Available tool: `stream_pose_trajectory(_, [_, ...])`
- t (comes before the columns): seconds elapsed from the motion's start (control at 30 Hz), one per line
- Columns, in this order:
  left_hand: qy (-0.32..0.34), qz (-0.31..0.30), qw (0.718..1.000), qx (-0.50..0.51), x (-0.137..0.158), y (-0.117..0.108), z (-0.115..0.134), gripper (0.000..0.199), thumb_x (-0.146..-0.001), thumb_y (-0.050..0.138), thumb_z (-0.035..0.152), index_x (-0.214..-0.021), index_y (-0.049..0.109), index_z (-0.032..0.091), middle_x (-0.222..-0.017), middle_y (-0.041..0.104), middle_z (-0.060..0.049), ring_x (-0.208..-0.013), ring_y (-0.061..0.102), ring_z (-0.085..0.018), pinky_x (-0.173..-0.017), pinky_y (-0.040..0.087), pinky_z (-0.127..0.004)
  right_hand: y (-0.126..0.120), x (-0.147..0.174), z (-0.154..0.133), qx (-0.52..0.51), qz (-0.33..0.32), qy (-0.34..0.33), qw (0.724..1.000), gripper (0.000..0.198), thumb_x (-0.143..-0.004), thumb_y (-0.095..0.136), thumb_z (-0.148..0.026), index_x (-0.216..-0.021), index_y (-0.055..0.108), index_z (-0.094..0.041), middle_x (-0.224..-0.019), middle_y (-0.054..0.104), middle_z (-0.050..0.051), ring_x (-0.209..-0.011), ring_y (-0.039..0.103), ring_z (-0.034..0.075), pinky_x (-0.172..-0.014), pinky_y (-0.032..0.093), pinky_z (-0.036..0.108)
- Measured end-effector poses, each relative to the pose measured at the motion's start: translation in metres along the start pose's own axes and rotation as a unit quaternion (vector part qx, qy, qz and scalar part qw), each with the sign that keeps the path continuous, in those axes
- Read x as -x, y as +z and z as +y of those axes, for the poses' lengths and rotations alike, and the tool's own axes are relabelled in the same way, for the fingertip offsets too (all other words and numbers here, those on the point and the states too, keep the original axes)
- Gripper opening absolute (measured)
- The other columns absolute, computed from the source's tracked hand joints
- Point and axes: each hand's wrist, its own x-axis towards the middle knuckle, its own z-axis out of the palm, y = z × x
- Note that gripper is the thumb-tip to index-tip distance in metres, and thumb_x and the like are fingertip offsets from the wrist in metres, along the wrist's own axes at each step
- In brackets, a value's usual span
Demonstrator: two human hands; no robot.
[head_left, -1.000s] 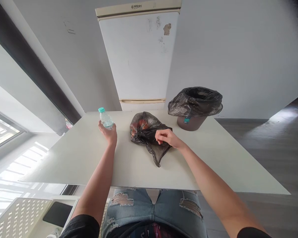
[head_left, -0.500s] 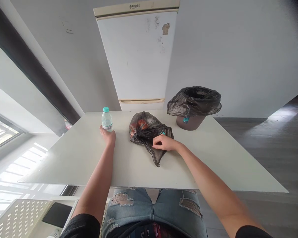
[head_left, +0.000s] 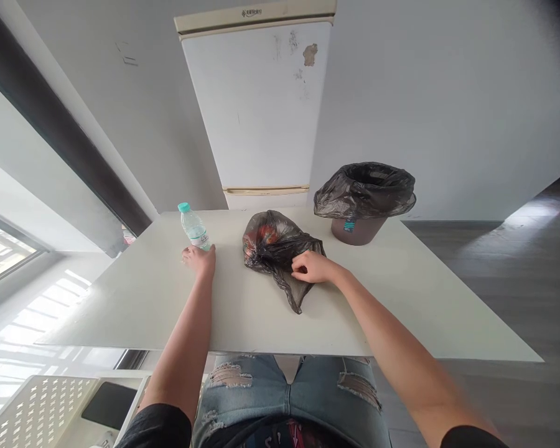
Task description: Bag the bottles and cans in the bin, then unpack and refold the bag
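Note:
A clear plastic bottle [head_left: 195, 229] with a teal cap leans to the left on the table. Around its lower part are the fingers and thumb of my left hand [head_left: 200, 259], closed on it. To the right lies a black plastic bag [head_left: 270, 239], with something red and orange showing through its thin film. My right hand [head_left: 313, 267] lies over the bag's right side, its fingers curled. Whatever those fingers hold, if anything, is hidden.
A brown bin [head_left: 359, 231] lined with a black bag stands at the back right of the white table [head_left: 401, 298]. Behind the table is a white fridge [head_left: 266, 112]. A pale perforated basket [head_left: 42, 404] with a dark flat item sits low at the left.
The bottle has gone from upright to leaning left, its cap end moving left. My right hand has shifted slightly right, and a small teal spot behind it no longer shows. The bag stays put.

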Motion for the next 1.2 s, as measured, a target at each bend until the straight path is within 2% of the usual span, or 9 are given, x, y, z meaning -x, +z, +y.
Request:
stream_pose_trajectory(0.23, [-0.004,0.029,1.0,-0.002,0.007,-0.01,0.008,0.099,-0.074,0.089,0.035,-0.15,0.029,0.013,-0.157,0.038,-0.034,-0.156,0.034,-0.048,-0.126,0.024,-0.07,-0.003,0.004,-0.005,0.012,-0.024,-0.018,0.999,0.021,-0.097,0.064,-0.03,-0.081,0.073,-0.02,-0.094,0.071,0.004,-0.071,0.059,0.013,-0.062,0.034,0.029])
stream_pose_trajectory(0.37, [0.057,0.11,0.992,0.027,0.016,-0.022,0.02,0.121,-0.073,0.093,0.045,-0.159,0.01,0.02,-0.166,0.025,-0.03,-0.158,0.03,-0.045,-0.128,0.023,-0.067,-0.001,0.003,-0.004,0.019,-0.013,-0.02,1.0,0.018,-0.098,0.064,-0.026,-0.086,0.077,-0.021,-0.1,0.073,0.005,-0.077,0.064,0.015,-0.064,0.038,0.028])
stream_pose_trajectory(0.43, [0.119,0.173,0.976,0.06,0.02,-0.026,0.024,0.11,-0.078,0.089,0.046,-0.156,0.016,0.022,-0.161,0.032,-0.027,-0.153,0.038,-0.043,-0.125,0.028,-0.064,0.0,0.002,-0.002,0.025,-0.005,-0.017,1.0,0.018,-0.098,0.064,-0.025,-0.087,0.078,-0.021,-0.1,0.073,0.005,-0.077,0.064,0.015,-0.064,0.039,0.029])
stream_pose_trajectory(0.53, [0.239,0.224,0.935,0.138,0.027,-0.026,0.029,0.056,-0.095,0.068,0.039,-0.139,0.038,0.02,-0.141,0.047,-0.021,-0.139,0.048,-0.038,-0.117,0.037,-0.062,0.0,0.002,-0.003,0.039,0.024,-0.001,0.999,0.021,-0.1,0.061,-0.027,-0.092,0.079,-0.022,-0.106,0.073,0.006,-0.076,0.065,0.016,-0.065,0.04,0.029])
stream_pose_trajectory(0.63, [0.398,0.1,0.886,0.215,0.04,-0.019,0.033,0.021,-0.105,0.049,0.033,-0.119,0.052,0.019,-0.118,0.056,-0.016,-0.122,0.056,-0.032,-0.111,0.045,-0.056,-0.001,0.001,-0.007,0.064,0.1,0.014,0.993,0.023,-0.103,0.057,-0.03,-0.103,0.08,-0.024,-0.128,0.07,0.008,-0.083,0.068,0.017,-0.069,0.046,0.031])
stream_pose_trajectory(0.77, [0.507,-0.094,0.832,0.204,0.06,-0.001,0.039,0.022,-0.106,0.054,0.039,-0.117,0.065,0.023,-0.116,0.065,-0.01,-0.11,0.066,-0.024,-0.099,0.057,-0.039,-0.002,0.001,-0.009,0.093,0.203,0.032,0.974,0.033,-0.102,0.052,-0.023,-0.123,0.077,-0.029,-0.162,0.053,0.005,-0.1,0.074,0.022,-0.075,0.057,0.037])
stream_pose_trajectory(0.87, [0.535,-0.181,0.804,0.186,0.069,0.01,0.04,0.035,-0.104,0.059,0.044,-0.133,0.065,0.025,-0.137,0.062,-0.012,-0.13,0.062,-0.026,-0.111,0.054,-0.042,0.0,0.001,-0.006,0.103,0.231,0.046,0.966,0.051,-0.098,0.051,-0.015,-0.144,0.065,-0.031,-0.176,0.033,0.002,-0.12,0.07,0.026,-0.085,0.062,0.041])
stream_pose_trajectory(1.0, [0.522,-0.22,0.805,0.176,0.068,0.018,0.037,0.033,-0.098,0.068,0.044,-0.124,0.069,0.024,-0.144,0.057,-0.013,-0.138,0.058,-0.03,-0.113,0.053,-0.045,0.002,-0.001,0.0,0.109,0.284,0.053,0.951,0.046,-0.096,0.054,-0.015,-0.14,0.063,-0.026,-0.172,0.035,0.009,-0.135,0.061,0.03,-0.104,0.058,0.046])
stream_pose_trajectory(1.2, [0.502,-0.195,0.821,0.188,0.063,0.02,0.035,0.016,-0.101,0.063,0.036,-0.105,0.069,0.022,-0.136,0.06,-0.013,-0.126,0.064,-0.026,-0.11,0.055,-0.043,0.002,-0.002,0.012,0.131,0.308,0.14,0.932,0.025,-0.084,0.074,-0.02,-0.108,0.067,-0.023,-0.121,0.055,0.011,-0.095,0.066,0.025,-0.08,0.058,0.038])
